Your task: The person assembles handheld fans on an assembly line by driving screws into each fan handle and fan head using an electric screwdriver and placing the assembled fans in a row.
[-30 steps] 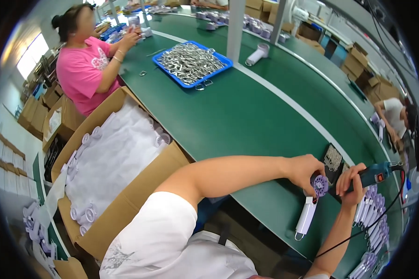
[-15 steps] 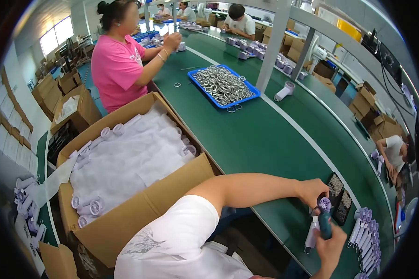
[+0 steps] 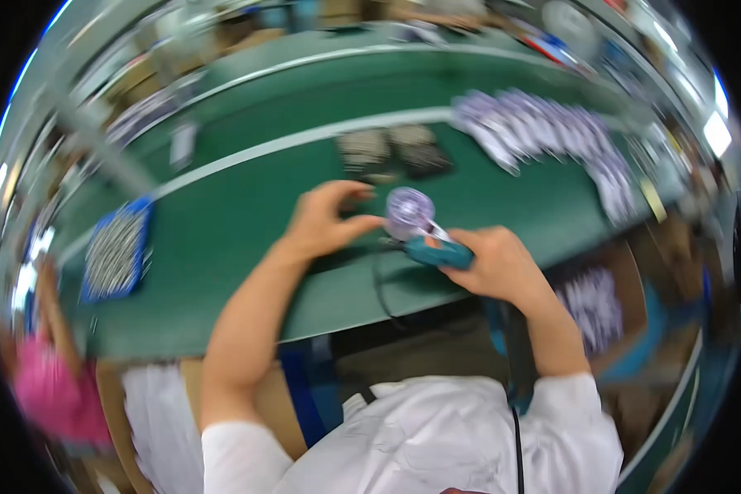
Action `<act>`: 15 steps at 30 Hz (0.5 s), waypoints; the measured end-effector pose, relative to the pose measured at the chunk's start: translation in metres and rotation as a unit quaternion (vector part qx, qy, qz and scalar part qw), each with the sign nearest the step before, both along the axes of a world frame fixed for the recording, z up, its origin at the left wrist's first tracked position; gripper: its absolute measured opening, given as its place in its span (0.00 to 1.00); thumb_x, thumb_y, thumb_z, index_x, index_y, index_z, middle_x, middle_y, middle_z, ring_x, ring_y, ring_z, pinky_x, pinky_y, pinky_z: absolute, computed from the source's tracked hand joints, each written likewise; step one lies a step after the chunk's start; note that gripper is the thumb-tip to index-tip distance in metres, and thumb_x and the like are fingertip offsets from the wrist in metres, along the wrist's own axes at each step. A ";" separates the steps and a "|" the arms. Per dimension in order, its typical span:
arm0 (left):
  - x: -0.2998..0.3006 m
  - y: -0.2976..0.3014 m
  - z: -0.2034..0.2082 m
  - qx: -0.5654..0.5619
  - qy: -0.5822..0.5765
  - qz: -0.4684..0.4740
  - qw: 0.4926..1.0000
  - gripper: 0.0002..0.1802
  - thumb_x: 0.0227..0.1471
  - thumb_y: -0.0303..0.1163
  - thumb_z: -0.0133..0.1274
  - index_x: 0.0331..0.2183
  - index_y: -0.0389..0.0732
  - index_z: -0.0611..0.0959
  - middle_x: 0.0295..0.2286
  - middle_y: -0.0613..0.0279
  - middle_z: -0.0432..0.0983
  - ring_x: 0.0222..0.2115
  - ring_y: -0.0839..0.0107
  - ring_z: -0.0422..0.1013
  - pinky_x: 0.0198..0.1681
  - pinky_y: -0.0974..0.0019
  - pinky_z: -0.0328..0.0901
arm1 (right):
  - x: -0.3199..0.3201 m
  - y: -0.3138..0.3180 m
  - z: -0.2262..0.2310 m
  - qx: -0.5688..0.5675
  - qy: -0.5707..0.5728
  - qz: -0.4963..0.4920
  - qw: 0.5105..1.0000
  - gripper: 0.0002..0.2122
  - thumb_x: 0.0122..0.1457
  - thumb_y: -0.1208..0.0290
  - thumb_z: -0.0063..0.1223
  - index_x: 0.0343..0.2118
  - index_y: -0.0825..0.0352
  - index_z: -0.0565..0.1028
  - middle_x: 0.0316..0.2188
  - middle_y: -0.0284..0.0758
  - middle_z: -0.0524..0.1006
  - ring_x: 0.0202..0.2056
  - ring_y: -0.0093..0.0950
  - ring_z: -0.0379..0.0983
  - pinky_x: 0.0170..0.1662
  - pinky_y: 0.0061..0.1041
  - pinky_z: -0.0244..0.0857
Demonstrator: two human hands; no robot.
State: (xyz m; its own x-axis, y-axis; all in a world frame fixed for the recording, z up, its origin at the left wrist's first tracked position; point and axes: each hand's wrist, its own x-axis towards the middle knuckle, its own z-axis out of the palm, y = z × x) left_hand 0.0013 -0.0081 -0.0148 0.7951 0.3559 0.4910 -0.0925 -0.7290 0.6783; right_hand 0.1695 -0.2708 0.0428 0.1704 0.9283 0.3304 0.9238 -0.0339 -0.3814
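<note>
A teal electric screwdriver [image 3: 439, 252] with a dark cord is gripped in my right hand [image 3: 496, 257]. Right by it is a small lilac handheld fan [image 3: 409, 211], its round grille facing up; its pale handle runs toward my right fingers, but blur hides whether they hold it too. My left hand [image 3: 325, 221] has thumb and fingers apart, the thumb tip close to the fan head's left side; whether they touch cannot be made out. Beyond the hands lie two black trays of small screws, a left tray [image 3: 364, 153] and a right tray [image 3: 424, 161].
A row of lilac fans [image 3: 535, 123] curves along the right of the green workbench [image 3: 247, 198]. At left stands a blue tray [image 3: 117, 251] of metal rings. A carton [image 3: 193, 395] with white wrapping sits below the front edge, near a person in pink [image 3: 53, 383].
My view has swung right, blurring the picture. My left hand has come away from the fan with its fingers spread. The screwdriver now lies sideways in my right hand instead of upright.
</note>
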 end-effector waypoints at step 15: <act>0.021 -0.016 -0.005 -0.058 0.038 0.017 0.997 0.24 0.48 0.48 0.69 0.37 0.36 0.86 0.29 0.53 0.83 0.28 0.69 0.80 0.34 0.64 0.74 | 0.254 -0.195 -0.026 -0.123 -0.119 -0.441 0.881 0.24 0.54 0.51 0.64 0.36 0.74 0.80 0.27 0.56 0.79 0.32 0.54 0.78 0.36 0.49 0.70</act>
